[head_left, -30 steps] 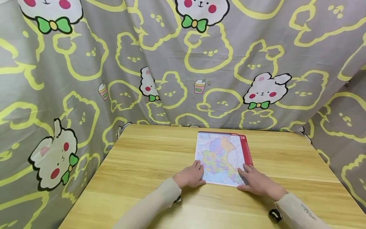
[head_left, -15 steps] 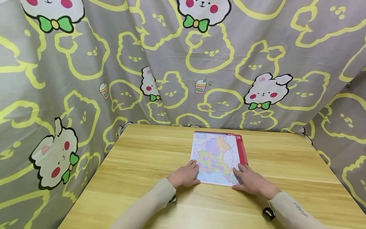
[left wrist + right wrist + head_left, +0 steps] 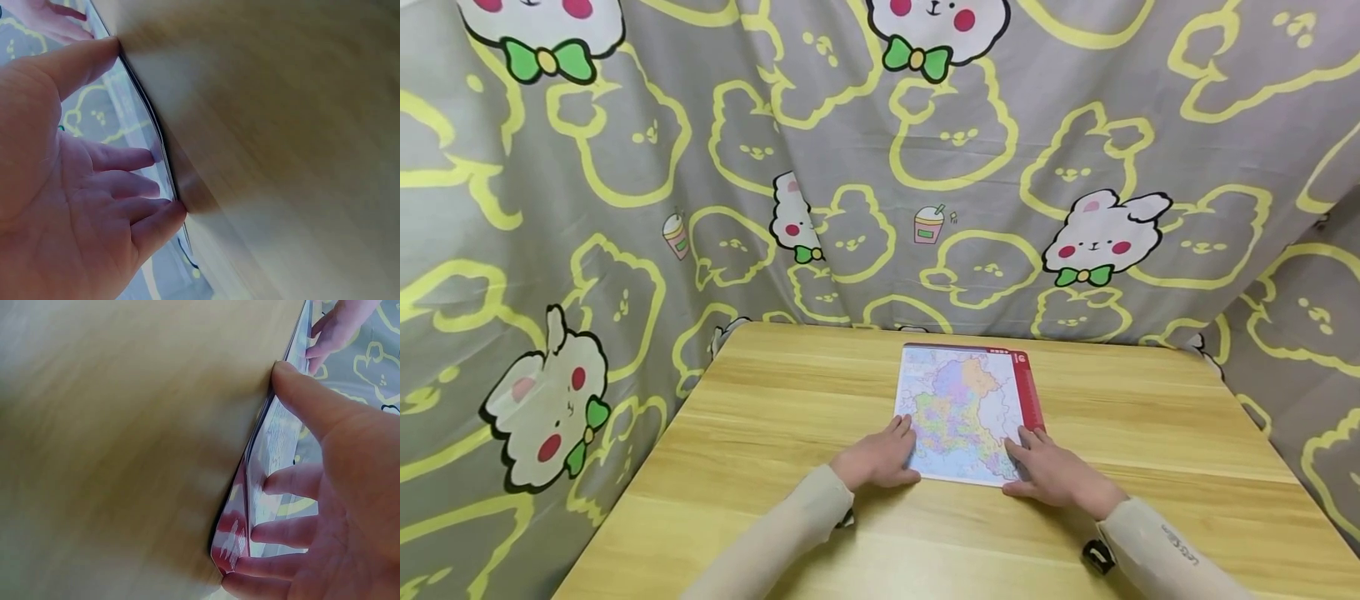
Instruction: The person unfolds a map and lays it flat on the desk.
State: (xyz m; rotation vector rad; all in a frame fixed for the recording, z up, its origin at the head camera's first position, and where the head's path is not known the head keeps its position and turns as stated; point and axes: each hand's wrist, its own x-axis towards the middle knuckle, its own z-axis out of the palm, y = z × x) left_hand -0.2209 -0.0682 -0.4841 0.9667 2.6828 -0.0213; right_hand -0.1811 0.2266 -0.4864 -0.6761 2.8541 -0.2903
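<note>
A flat, glossy map (image 3: 955,400) with coloured regions and a red band along its right side lies on the wooden table. My left hand (image 3: 880,457) rests at its lower left corner, thumb by the near edge and fingers along the left side. At the lower right corner is my right hand (image 3: 1056,468), its spread fingers lying over the map and its red band. In the left wrist view, the fingertips (image 3: 150,156) touch the map's shiny face near its rim. The right wrist view shows the thumb at the map's edge and the other fingers stretched across its red corner (image 3: 231,540).
The wooden table (image 3: 775,417) extends around the map on all sides. A grey curtain (image 3: 850,150) with yellow outlines and white rabbits hangs behind and at both sides. A small black device (image 3: 1097,557) sits under the right wrist.
The map has slid a little to the left on the table, with both hands moving along at its lower corners. The head view has shifted very slightly.
</note>
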